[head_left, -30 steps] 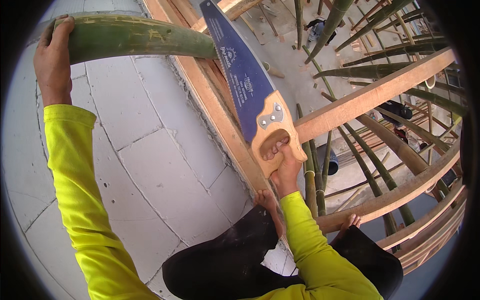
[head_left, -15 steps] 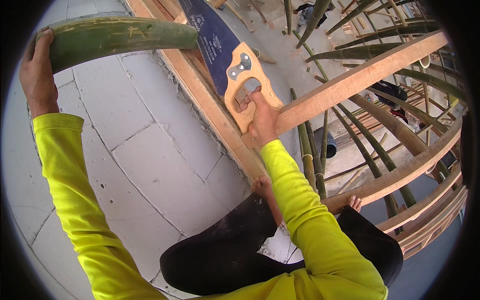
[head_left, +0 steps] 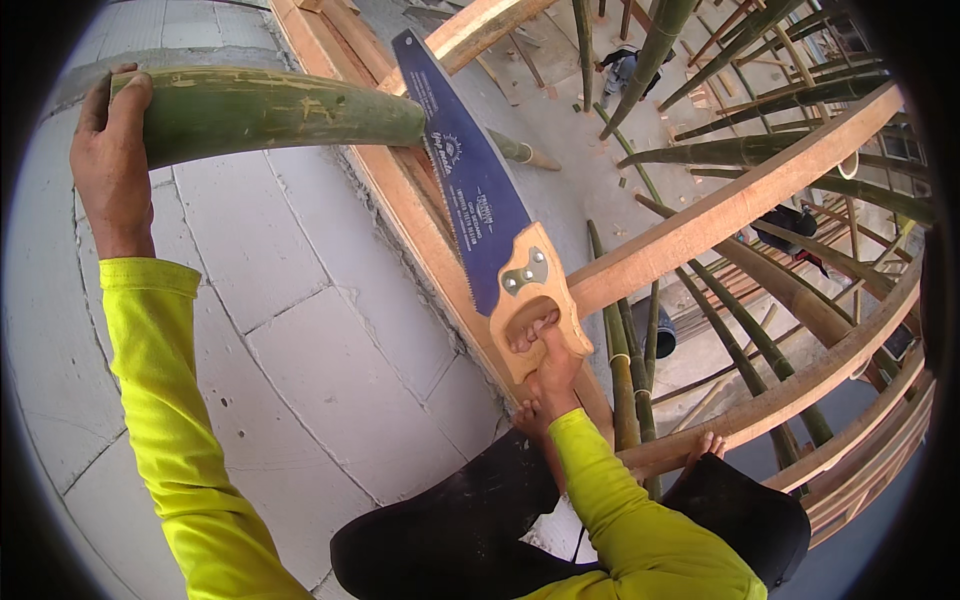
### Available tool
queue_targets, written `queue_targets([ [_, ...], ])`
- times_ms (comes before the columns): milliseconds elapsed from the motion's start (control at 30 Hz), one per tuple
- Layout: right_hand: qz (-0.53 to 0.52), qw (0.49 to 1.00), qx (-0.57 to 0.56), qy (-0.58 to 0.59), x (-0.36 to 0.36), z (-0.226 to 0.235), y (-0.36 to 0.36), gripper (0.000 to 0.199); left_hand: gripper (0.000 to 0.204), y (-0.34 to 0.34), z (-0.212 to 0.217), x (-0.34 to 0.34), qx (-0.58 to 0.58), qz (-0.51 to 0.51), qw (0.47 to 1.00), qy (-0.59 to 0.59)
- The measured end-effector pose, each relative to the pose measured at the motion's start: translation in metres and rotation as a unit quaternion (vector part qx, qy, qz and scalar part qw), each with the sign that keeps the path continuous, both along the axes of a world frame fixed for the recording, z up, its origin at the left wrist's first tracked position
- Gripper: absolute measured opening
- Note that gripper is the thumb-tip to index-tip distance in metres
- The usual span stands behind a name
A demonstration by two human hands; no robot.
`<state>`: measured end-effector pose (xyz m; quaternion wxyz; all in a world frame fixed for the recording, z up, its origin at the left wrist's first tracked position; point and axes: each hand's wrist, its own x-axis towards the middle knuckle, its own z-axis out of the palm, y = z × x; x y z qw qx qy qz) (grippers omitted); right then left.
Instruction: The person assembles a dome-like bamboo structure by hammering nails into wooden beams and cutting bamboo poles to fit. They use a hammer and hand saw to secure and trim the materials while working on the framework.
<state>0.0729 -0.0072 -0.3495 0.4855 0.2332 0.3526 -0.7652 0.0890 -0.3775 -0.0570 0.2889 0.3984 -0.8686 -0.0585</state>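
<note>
A thick green bamboo pole [head_left: 280, 110] lies crosswise over the light wooden beam [head_left: 395, 190] at upper left. My left hand [head_left: 115, 185] is wrapped over its left end. In my right hand [head_left: 555, 370] is the wooden handle of a handsaw [head_left: 468, 185] with a dark blue blade. The blade's toothed edge meets the bamboo's right end, close to the beam. Past the blade a narrower pale-green bamboo length [head_left: 527, 151] sticks out; whether it joins the pole is hidden by the saw.
Pale block masonry [head_left: 300, 350] fills the left side. Wooden rafters [head_left: 730, 200] slant off to the right, above a drop with several upright bamboo poles [head_left: 770, 345] and the floor far below. My bare feet [head_left: 535, 415] rest on the timbers. A person [head_left: 622, 68] is far below.
The saw has been drawn back toward me, so more of its blade and its tip now show. My left hand stays on the bamboo; the whole view has shifted slightly.
</note>
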Motion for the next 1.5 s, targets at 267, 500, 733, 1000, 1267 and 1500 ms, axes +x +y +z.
queue_targets([
  [267, -0.024, 0.998, 0.029, 0.043, 0.014, -0.008, -0.020, 0.009, 0.060, 0.002, 0.000, -0.001, 0.007, 0.006, 1.000, -0.001],
  [500, -0.026, 0.998, 0.037, 0.047, -0.011, -0.010, -0.094, 0.013, 0.061, 0.002, 0.017, 0.005, 0.000, 0.008, 1.000, -0.024],
  [733, -0.012, 1.000, -0.016, 0.008, 0.024, -0.005, -0.034, 0.016, 0.058, -0.002, 0.012, 0.000, -0.029, -0.006, 1.000, 0.004],
  [1000, 0.018, 0.999, 0.037, -0.004, 0.017, -0.009, -0.042, 0.018, 0.054, 0.002, 0.003, 0.010, -0.027, -0.001, 0.999, -0.036],
  [1267, 0.009, 1.000, 0.015, -0.016, 0.012, -0.012, -0.046, 0.013, 0.054, 0.003, 0.025, 0.017, -0.026, 0.011, 0.998, -0.059],
  [1500, -0.006, 1.000, 0.009, -0.012, 0.002, -0.010, -0.047, 0.016, 0.045, -0.004, 0.011, 0.012, -0.023, -0.025, 0.999, -0.039],
])
